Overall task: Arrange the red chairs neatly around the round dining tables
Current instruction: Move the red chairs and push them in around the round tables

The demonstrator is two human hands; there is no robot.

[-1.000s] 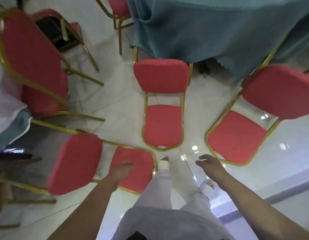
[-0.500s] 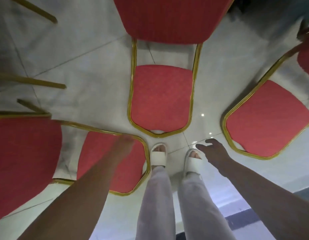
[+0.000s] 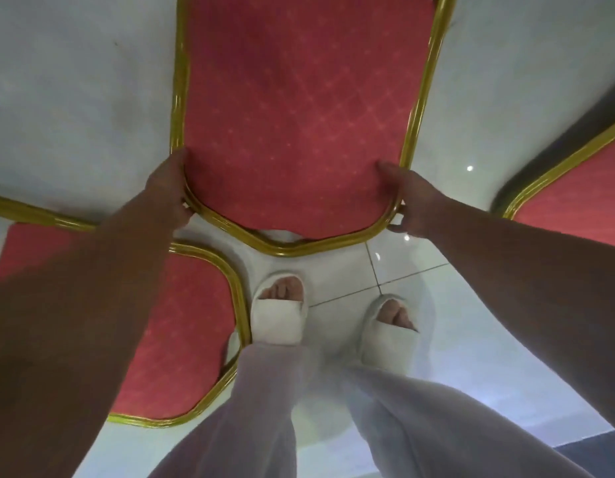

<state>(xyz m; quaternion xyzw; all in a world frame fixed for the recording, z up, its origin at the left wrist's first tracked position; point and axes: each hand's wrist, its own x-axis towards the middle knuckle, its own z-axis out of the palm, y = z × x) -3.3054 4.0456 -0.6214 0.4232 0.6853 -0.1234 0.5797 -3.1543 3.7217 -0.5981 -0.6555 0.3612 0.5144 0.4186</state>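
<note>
Head view: gripping the red chair (image 3: 299, 115) at both front seat corners, squarely between the hands, with left hand (image 3: 171, 188) curled round the gold frame (image 3: 282, 250) and right hand (image 3: 413, 201) pinching rim and cushion. Probably rigid and fairly heavy, tubing smooth, maybe slippery; better held by frame than soft padding. Crowded by a second chair (image 3: 182, 339) under the left forearm

Glossy white tiled floor (image 3: 75, 98), thin dark grout lines (image 3: 402, 274), small bright light reflections (image 3: 469, 168)
</note>
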